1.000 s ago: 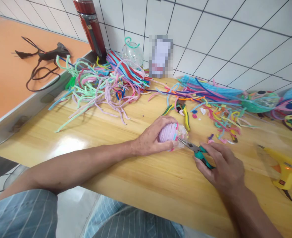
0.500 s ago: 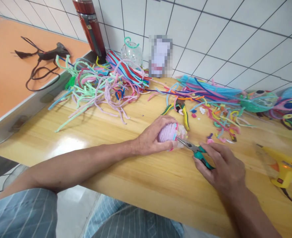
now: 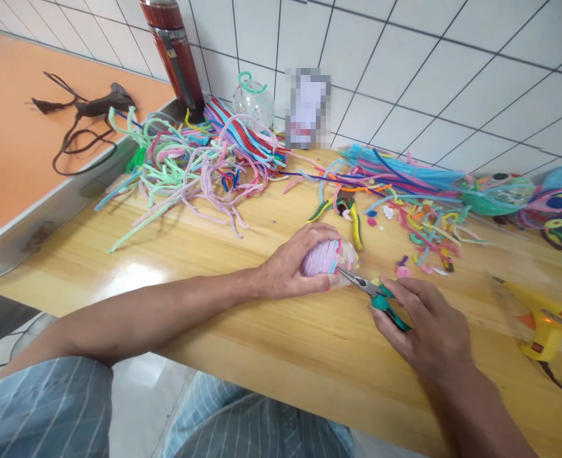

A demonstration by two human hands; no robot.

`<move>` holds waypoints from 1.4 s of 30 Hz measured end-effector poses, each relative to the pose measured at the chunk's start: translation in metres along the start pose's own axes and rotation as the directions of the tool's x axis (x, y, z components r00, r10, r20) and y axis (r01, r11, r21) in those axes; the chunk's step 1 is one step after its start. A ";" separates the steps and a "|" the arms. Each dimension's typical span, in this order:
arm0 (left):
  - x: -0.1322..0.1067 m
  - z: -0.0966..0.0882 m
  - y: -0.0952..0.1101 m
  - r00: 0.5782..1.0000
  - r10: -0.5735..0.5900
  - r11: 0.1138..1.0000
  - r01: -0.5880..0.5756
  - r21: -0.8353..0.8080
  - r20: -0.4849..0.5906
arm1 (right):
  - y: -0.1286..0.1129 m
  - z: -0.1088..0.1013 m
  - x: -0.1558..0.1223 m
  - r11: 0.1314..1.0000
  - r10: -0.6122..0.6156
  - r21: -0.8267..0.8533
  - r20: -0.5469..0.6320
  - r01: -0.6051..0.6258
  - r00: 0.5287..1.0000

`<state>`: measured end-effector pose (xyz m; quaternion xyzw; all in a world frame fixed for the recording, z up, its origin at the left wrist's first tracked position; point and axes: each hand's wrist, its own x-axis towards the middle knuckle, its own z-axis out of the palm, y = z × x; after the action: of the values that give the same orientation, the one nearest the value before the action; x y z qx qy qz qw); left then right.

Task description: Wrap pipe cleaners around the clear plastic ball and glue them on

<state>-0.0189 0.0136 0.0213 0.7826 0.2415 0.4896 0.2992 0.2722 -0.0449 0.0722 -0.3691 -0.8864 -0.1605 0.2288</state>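
Observation:
My left hand [image 3: 293, 262] is wrapped round a clear plastic ball [image 3: 321, 257] just above the table. Lilac pipe cleaner covers the ball's left part, with a pink and blue edge, and the right part is bare and see-through. My right hand [image 3: 428, 324] grips the green handles of needle-nose pliers [image 3: 375, 294]. The pliers' tips touch the ball at the coloured edge, near my left thumb. Whether the jaws pinch a strand is too small to tell. Behind the ball lie yellow-and-black handled cutters [image 3: 356, 222].
A tangle of pipe cleaners [image 3: 185, 165] lies at the back left, by a red thermos [image 3: 173, 57]. Small cut scraps [image 3: 424, 238] are scattered at right. A yellow glue gun [image 3: 543, 324] stands at far right. A blurred phone [image 3: 306, 108] leans on the tiled wall.
The ball, both hands and the pliers have shifted very slightly left. The pliers' tips sit a little lower on the ball's coloured edge.

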 end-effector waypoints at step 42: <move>-0.002 -0.003 0.008 1.000 0.011 1.000 -0.011 -0.006 0.000 | 0.000 0.011 -0.010 0.991 0.019 0.132 0.018 -0.021 1.000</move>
<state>-0.0218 0.0078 0.0270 0.7830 0.2358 0.4918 0.2990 0.2748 -0.0460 0.0579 -0.3633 -0.8931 -0.0964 0.2470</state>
